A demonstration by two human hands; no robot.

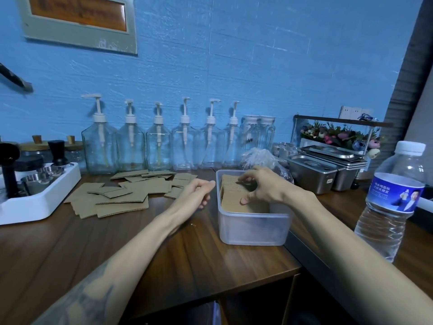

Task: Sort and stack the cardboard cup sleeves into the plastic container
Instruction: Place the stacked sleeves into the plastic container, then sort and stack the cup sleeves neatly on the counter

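Task partly done, maybe a third by the look of it. The plastic container (254, 228) sits near the front right edge of the wooden surface (145, 249) and already holds a stack of cup sleeves (234, 202) leaning toward its far wall; exact count cannot be told. The right hand (260, 186) is inside the container's opening, fingers curled over the top edge of the stack and thumb on its face, apparently seating or squaring a sleeve against the rest. The left hand (198, 192) hovers just left of the container, fingers loosely curled, nothing held. A large loose pile of sleeves (124, 193) lies flat and jumbled toward the back left of the surface, overlapping at mixed angles, well apart from the container. That pile is what is left: each piece needs picking, orienting and adding. Judging by the free room at the container's near side, more will fit. Pump bottles (159, 141) line the back edge; a water bottle (393, 200) stands at the right edge.
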